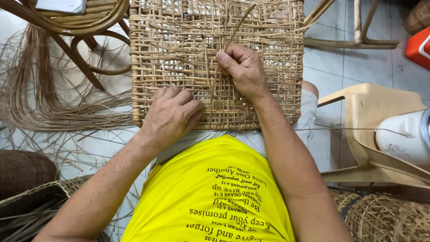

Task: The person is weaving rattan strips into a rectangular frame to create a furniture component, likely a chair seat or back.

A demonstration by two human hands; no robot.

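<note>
- I see the woven panel [179, 58] in the upper middle of the frame, resting on the person's lap, its near edge just above the yellow shirt [215, 192].
- The right hand [242, 69] sits at the panel's centre, pinching a thin cane strand [233, 33] between thumb and fingers; the strand rises toward the top of the frame.
- The left hand [172, 116] lies on the panel's lower left part, fingers curled and pressing on the weave; I cannot tell whether it grips anything.
- My judgement on progress: the rim and the coarse grid look laid across the whole panel, with diagonal strands only partly worked in. Open gaps remain, mostly toward the top, so a good share of the weaving looks left.
- Loose cane strips [45, 98] fan over the white tiled floor [331, 67] at the left.
- A rattan chair frame [80, 27] stands at the upper left, and another frame shows at the upper right.
- A beige plastic chair [363, 112] at the right carries a white container [403, 136].
- Woven baskets [385, 215] sit at the lower right and lower left.
</note>
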